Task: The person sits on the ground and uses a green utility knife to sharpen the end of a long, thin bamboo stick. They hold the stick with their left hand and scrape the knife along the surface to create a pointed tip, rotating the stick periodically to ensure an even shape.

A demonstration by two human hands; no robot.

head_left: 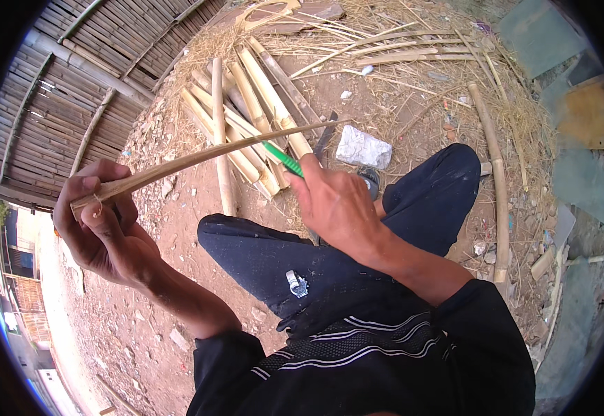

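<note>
Bamboo strip point(205, 158), near end inside left hand point(97, 222)

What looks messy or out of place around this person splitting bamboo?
Nothing looks damaged. The left hand holds a thin bamboo strip and the right hand holds a green-handled tool. Straw and shavings litter the dirt, and a crumpled white wrapper lies by the stacked bamboo pieces.

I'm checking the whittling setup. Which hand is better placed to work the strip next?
Probably the right hand: it holds the green tool against the bamboo strip. The left hand grips its end.
</note>
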